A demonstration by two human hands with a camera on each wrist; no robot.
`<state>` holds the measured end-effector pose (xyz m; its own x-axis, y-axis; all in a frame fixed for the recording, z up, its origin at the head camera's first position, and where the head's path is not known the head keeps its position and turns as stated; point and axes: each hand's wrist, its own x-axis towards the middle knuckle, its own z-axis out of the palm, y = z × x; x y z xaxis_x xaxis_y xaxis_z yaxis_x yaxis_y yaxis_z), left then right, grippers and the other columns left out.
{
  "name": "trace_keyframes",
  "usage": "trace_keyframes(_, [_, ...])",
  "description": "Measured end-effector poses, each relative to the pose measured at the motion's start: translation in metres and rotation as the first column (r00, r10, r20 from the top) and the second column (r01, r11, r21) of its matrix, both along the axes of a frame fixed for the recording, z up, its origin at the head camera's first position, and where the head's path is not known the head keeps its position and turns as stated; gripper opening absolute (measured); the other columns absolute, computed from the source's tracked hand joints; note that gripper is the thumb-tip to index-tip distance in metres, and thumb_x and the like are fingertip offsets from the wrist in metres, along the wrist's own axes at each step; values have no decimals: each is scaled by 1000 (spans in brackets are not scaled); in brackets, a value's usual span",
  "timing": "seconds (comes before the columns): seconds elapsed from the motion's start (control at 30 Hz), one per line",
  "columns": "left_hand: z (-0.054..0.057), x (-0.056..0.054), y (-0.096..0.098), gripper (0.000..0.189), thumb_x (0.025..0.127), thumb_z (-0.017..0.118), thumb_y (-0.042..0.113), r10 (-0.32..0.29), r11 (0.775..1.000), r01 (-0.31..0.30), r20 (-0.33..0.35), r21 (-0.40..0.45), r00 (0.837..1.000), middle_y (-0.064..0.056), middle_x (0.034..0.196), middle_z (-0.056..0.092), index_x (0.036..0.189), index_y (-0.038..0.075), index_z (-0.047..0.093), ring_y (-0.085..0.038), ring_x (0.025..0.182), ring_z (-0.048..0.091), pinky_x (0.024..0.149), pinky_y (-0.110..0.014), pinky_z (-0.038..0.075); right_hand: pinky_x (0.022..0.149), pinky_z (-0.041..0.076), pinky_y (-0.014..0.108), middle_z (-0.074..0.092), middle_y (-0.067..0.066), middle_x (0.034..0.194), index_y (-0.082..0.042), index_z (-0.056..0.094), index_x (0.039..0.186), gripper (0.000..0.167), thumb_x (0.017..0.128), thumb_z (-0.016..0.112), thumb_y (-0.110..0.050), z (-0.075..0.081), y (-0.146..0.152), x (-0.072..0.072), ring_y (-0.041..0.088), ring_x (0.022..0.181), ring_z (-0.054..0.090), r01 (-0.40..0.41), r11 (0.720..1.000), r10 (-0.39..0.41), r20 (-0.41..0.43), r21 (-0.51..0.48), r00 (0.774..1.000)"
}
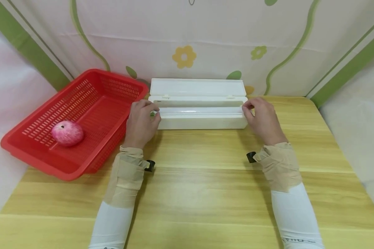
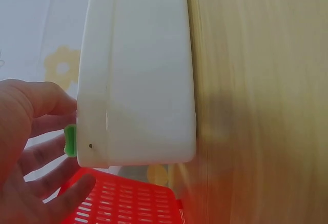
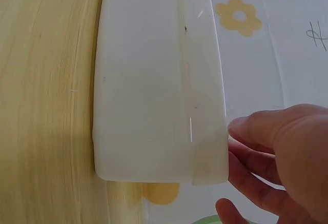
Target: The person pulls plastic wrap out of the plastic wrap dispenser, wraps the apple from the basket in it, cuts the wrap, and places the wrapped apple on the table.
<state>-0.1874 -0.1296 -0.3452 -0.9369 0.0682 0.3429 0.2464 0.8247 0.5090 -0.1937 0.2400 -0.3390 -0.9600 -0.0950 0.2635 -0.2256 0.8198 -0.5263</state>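
A long white plastic wrap dispenser (image 1: 202, 123) stands at the back of the table, its lid (image 1: 197, 87) raised. Inside lies a roll of clear plastic wrap (image 1: 196, 110), shiny along its top. My left hand (image 1: 141, 121) is at the left end, thumb and forefinger pinching at the wrap's edge by the rim. A green slide cutter (image 2: 70, 141) sits on the rim beside those fingers. At the opposite end my right hand (image 1: 263, 119) pinches the wrap's other edge, thumb and forefinger close together. The clear film between the fingertips is hard to make out.
A red slotted basket (image 1: 109, 138) stands to the left, close to my left hand, with a pink round fruit (image 1: 67, 133) inside. Behind the dispenser hangs a flower-patterned curtain (image 1: 137, 41). The wooden table (image 1: 199, 200) extends toward me.
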Motion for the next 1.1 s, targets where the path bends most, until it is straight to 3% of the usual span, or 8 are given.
trace_keyframes(0.5, [-1, -2, -3, 17, 103, 67, 9, -22, 1000, 22, -32, 14, 999, -23, 121, 69, 110, -4, 77, -40, 123, 54, 107, -53, 48, 93, 52, 56, 65, 26, 114, 7, 61, 116, 22, 110, 51, -12, -2, 3, -6, 42, 105, 61, 29, 1000, -29, -12, 8, 1000])
trace_keyframes(0.67, [-2, -5, -3, 19, 105, 65, 12, -6, 1000, 7, -37, 19, 999, -21, 124, 67, 111, -2, 77, -39, 120, 53, 97, -52, 52, 92, 50, 52, 66, 25, 115, 6, 61, 116, 22, 110, 52, -13, -5, 5, -4, 40, 105, 61, 37, 999, -37, -4, -34, 999])
trace_keyframes(0.77, [-3, -7, -3, 18, 105, 65, 13, 12, 1000, -12, -51, 14, 999, -20, 124, 67, 111, 0, 76, -38, 117, 50, 90, -50, 53, 89, 48, 43, 69, 23, 115, 4, 64, 115, 21, 108, 56, -14, -9, 5, -1, 37, 107, 62, 48, 994, -50, -9, -100, 999])
trace_keyframes(0.97, [-4, -11, 1, 15, 105, 65, 10, -2, 1000, 2, -101, 0, 995, -21, 116, 69, 109, -1, 74, -39, 111, 50, 93, -47, 44, 74, 44, 12, 75, 16, 112, -1, 71, 102, 17, 102, 58, -13, -12, 3, 8, 15, 92, 62, 101, 966, -114, -44, -238, 992])
trace_keyframes(1.1, [-4, -10, 2, 16, 105, 63, 10, -32, 998, 37, -82, 51, 996, -21, 116, 68, 111, -2, 72, -39, 111, 53, 96, -47, 47, 73, 47, 9, 77, 12, 118, -3, 69, 99, 15, 101, 58, -13, -11, 4, 15, 4, 87, 61, 129, 948, -138, -8, -291, 990])
